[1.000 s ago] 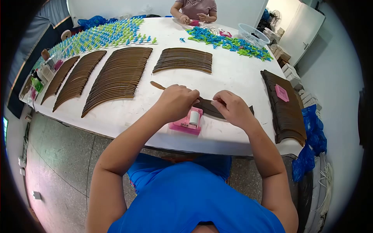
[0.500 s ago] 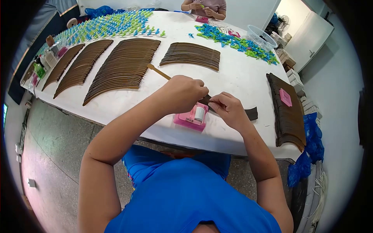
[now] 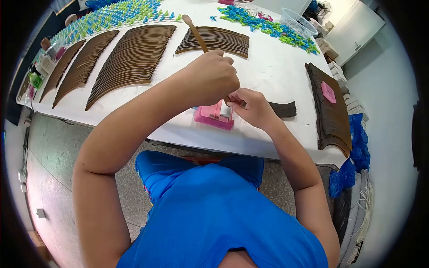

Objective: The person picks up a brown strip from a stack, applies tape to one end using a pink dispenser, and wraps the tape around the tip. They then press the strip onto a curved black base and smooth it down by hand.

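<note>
My left hand (image 3: 210, 76) is closed around a long, thin brown strip (image 3: 197, 36). Its wider, rounded end points up and away, above the table. Below that fist, my right hand (image 3: 250, 107) pinches finger and thumb together at a small brown bit that looks like the strip's lower end; the fingers partly cover it. Under and beside both hands stands a pink tape dispenser (image 3: 213, 120) with a white roll (image 3: 225, 110). A dark brown flat piece (image 3: 283, 109) lies on the table to the right of my right hand, its left part hidden behind that hand.
Fanned rows of brown strips (image 3: 134, 56) cover the left of the white table (image 3: 268, 138), with another row (image 3: 223, 39) behind. Blue and green clips (image 3: 268, 27) lie further back. At right sits a brown stack (image 3: 328, 120) with a pink piece (image 3: 328, 92) on top.
The strip has swung from slanting left to more upright, its rounded end raised. My hands have come closer together, and the view has tilted down, leaving the person opposite almost out of frame.
</note>
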Demonstrator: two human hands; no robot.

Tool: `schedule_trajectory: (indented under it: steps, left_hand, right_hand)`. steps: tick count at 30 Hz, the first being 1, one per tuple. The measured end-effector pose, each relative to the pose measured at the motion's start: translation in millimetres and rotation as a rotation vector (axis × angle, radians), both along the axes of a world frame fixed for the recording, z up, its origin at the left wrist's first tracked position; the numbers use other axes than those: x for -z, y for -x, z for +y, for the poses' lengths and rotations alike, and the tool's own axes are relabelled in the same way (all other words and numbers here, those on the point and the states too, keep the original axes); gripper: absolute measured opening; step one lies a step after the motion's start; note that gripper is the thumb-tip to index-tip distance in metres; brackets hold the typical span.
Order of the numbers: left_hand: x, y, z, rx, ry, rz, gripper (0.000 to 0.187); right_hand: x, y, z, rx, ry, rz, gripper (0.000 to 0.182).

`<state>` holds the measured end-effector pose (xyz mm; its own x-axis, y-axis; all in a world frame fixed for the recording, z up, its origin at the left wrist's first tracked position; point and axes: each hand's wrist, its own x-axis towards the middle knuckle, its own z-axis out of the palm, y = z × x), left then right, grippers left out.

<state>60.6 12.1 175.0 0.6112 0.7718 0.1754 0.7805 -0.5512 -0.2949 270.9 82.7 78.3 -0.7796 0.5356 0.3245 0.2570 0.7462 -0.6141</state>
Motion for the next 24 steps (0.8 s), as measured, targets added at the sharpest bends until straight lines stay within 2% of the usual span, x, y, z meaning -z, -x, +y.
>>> schedule_trajectory:
  steps: [14,20,24]
  left_hand:
    - [0,-5,-1,-0.019,-0.054,0.081,0.009]
    - [9,6,-4,-0.008,-0.017,-0.012,0.010]
    - [32,24,-7,-0.011,0.032,-0.130,0.011]
  right_hand:
    - [13,6,1,-0.008,-0.011,0.041,0.019]
    - [14,4,-3,-0.001,0.003,0.090,0.020]
    - [17,-3,-1,-0.005,0.043,0.096,0.019]
